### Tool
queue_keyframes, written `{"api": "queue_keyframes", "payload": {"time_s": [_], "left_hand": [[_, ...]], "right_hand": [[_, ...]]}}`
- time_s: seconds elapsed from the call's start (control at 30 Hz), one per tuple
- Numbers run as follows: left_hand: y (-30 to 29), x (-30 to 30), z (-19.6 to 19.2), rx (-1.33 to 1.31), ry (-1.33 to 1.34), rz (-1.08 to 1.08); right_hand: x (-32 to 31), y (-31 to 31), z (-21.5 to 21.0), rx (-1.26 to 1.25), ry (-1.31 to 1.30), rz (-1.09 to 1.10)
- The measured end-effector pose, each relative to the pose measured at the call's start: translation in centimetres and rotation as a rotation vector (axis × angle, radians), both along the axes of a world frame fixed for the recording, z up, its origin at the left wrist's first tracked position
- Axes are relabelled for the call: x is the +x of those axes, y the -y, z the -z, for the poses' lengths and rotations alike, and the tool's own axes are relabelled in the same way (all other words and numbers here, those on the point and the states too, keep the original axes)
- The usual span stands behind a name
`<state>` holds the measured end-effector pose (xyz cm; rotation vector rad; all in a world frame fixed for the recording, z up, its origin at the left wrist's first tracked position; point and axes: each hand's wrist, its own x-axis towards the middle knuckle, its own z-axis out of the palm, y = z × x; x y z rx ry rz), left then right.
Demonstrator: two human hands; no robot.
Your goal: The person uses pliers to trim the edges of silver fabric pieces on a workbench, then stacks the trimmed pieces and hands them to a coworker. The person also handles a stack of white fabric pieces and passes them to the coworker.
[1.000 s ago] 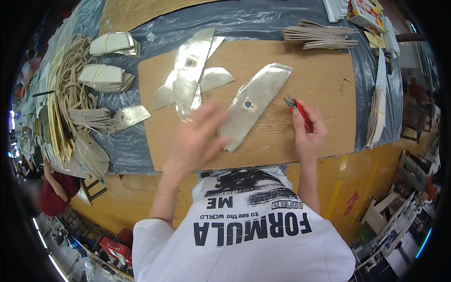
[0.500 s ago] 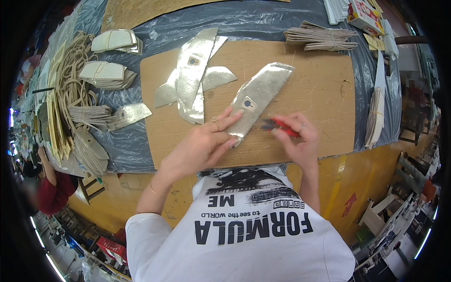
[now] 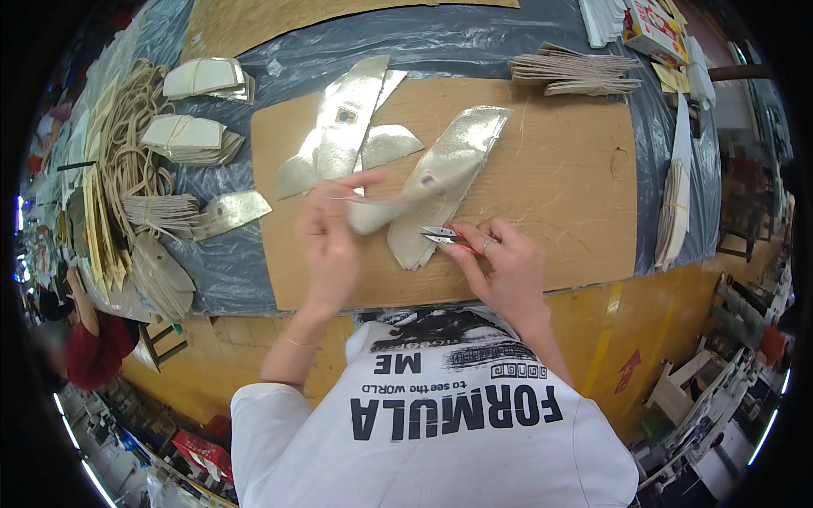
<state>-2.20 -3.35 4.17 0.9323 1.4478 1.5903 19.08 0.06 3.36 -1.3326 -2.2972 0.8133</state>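
Observation:
My right hand [image 3: 508, 262] grips a pair of thread snips [image 3: 449, 235] with red handles, blades pointing left over the lower end of a stack of silvery cut pieces [image 3: 461, 157]. The top piece has a small hole, and its lower end is lifted and bent to the left. Next to that raised end is my left hand [image 3: 330, 237], smeared by motion, one finger stretched to the right; whether it pinches the piece is unclear. More silvery pieces [image 3: 343, 127] lie crossed over one another at the upper left of the cardboard sheet [image 3: 559, 161] under the work.
Banded bundles of pale pieces [image 3: 190, 135] and a coil of beige cord [image 3: 127, 148] line the table's left side. Another bundle [image 3: 576, 69] lies at the far right, beside a box [image 3: 656, 32]. A person in a red sleeve [image 3: 102, 347] is at the lower left.
My left hand has come off the stack and moved left, and the top piece's lower end now bends up. My right hand has moved left with the snips, over the stack's lower end.

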Motion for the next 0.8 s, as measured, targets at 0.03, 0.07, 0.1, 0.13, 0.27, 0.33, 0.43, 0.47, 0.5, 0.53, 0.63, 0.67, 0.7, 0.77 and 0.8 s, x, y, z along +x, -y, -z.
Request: {"api": "queue_keyframes", "payload": {"time_s": [0.03, 0.07, 0.1, 0.13, 0.27, 0.33, 0.43, 0.47, 0.5, 0.53, 0.63, 0.67, 0.7, 0.77, 0.8], "left_hand": [[-0.1, -0.1, 0.1, 0.066, 0.051, -0.094], [-0.3, -0.3, 0.1, 0.096, -0.046, -0.101], [-0.5, -0.6, 0.0, 0.120, -0.151, -0.107], [-0.7, -0.9, -0.1, 0.149, -0.267, -0.122], [-1.6, -2.6, -1.4, 0.207, -0.183, -0.429], [-1.9, -4.3, -2.0, 0.403, -0.105, -0.538], [-1.8, -5.7, -1.3, 0.392, -0.645, -0.714], [-1.6, -6.1, -0.7, 0.354, -0.936, -0.573], [-1.4, -6.4, -0.2, 0.321, -1.176, -0.438], [-1.2, -6.2, 0.7, 0.233, -1.262, -0.284], [-0.7, -4.5, 2.5, 0.039, -1.197, 0.109], [-0.4, -3.7, 2.6, 0.063, -1.147, 0.114], [-0.2, -2.6, 2.6, 0.100, -1.089, 0.128], [-0.3, -0.5, 2.2, 0.132, -1.020, 0.237], [-0.5, 0.5, 1.8, 0.129, -1.009, 0.333]], "right_hand": [[-0.1, 0.0, -0.1, 0.003, -0.019, 0.017], [-0.2, -0.1, -0.1, 0.006, -0.039, 0.032], [-0.3, -0.1, -0.1, 0.010, -0.059, 0.042], [-0.3, -0.1, -0.2, 0.001, -0.067, 0.046], [-0.2, 0.1, 0.1, -0.027, -0.065, 0.076], [0.0, 0.1, 0.2, -0.055, -0.063, 0.077], [0.6, -0.2, 0.6, -0.119, -0.134, 0.037], [0.7, -0.4, 0.8, -0.136, -0.190, 0.031], [0.9, -0.6, 0.9, -0.154, -0.245, 0.024], [1.3, -0.8, 0.9, -0.189, -0.278, 0.024], [2.8, -1.5, 0.3, -0.258, -0.363, 0.052], [3.3, -1.8, 0.1, -0.259, -0.383, 0.078], [3.7, -2.1, -0.1, -0.264, -0.401, 0.103], [4.1, -2.8, -0.5, -0.247, -0.459, 0.104], [4.2, -3.2, -0.6, -0.252, -0.475, 0.112]]}}
